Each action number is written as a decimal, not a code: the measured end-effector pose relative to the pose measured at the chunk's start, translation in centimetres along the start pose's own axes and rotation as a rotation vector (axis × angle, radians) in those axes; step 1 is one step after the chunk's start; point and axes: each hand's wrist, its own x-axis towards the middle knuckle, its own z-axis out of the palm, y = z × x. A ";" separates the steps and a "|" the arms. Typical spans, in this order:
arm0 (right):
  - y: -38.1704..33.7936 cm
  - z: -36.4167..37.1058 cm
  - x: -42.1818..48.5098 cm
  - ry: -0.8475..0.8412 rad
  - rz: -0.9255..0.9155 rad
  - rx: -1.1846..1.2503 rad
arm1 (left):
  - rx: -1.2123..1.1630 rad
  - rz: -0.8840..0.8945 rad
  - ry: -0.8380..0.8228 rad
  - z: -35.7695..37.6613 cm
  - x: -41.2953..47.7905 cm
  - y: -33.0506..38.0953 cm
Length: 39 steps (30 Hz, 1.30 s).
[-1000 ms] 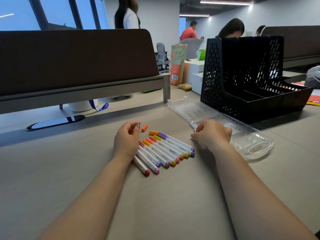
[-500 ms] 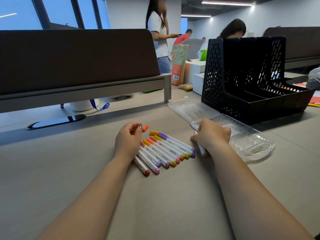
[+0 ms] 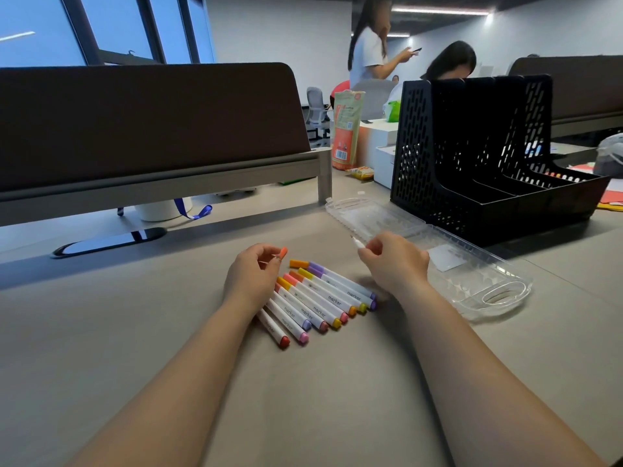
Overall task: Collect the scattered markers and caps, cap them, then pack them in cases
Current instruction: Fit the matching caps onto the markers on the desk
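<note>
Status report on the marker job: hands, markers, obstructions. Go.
Left hand pinching orange cap. Right hand holding uncapped marker. Capped markers rowed on desk; clear case open, empty. Nothing blocking.

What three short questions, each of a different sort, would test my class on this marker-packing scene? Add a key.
1. True or false: the clear case lies open.
2. Which hand holds the orange cap?
3. The row of markers lies: A) inside the case, B) on the desk between the hands, C) in the black file rack.

Key: 1 true. 2 the left hand; the right hand holds an uncapped marker. 3 B.
</note>
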 end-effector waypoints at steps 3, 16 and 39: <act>-0.5 -0.6 0.1 -0.049 0.073 0.585 | 0.100 0.018 -0.060 0.0 1.2 0.5; -0.7 -1.3 0.1 -0.185 0.341 1.112 | 0.442 0.037 -0.464 0.9 3.8 2.9; -2.4 -1.6 -1.9 -0.389 -0.117 0.815 | -0.687 -0.102 -0.192 -1.3 -0.6 2.6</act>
